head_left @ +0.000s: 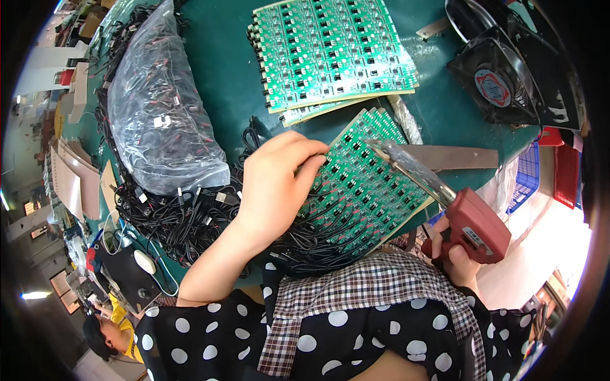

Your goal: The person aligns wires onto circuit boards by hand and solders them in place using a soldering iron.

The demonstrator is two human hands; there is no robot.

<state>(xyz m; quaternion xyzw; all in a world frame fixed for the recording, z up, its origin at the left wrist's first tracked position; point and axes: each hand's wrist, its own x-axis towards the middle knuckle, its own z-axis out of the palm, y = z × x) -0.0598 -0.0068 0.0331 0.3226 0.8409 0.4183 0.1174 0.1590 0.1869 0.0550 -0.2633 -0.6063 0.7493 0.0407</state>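
Note:
My left hand (273, 181) is closed in a pinch at the left edge of a green circuit board panel (397, 206); what its fingertips hold is too small to make out. Thin black cables (324, 219) lie across that panel's lower left part, with small red wire ends on the board. In my right hand (459, 261) is a red soldering gun (480, 228), gripped by its handle. Its metal tip points left over the panel's upper part, a short way from my left fingertips. More panels show beneath the top one's upper edge.
A tall stack of green circuit panels (337, 54) stands at the far middle. Left are a clear plastic bag of cables (162, 114) and a heap of loose black cables (184, 219). A fan (495, 82) stands far right, beyond a flat brown strip (460, 157). Another person (117, 333) sits lower left.

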